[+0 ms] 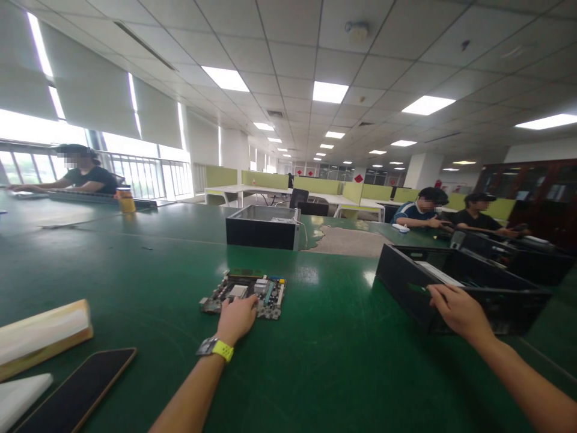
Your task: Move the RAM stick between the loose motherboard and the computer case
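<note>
One hand [237, 320] (left) at motherboard [250, 290]

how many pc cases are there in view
3: one pc case beyond the motherboard, a second pc case beside the right hand, and a third pc case farther right, behind that one; more could be hidden.

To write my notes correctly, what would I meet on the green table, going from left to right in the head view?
Pale yellow pack → orange container → circuit board → large open black case.
</note>
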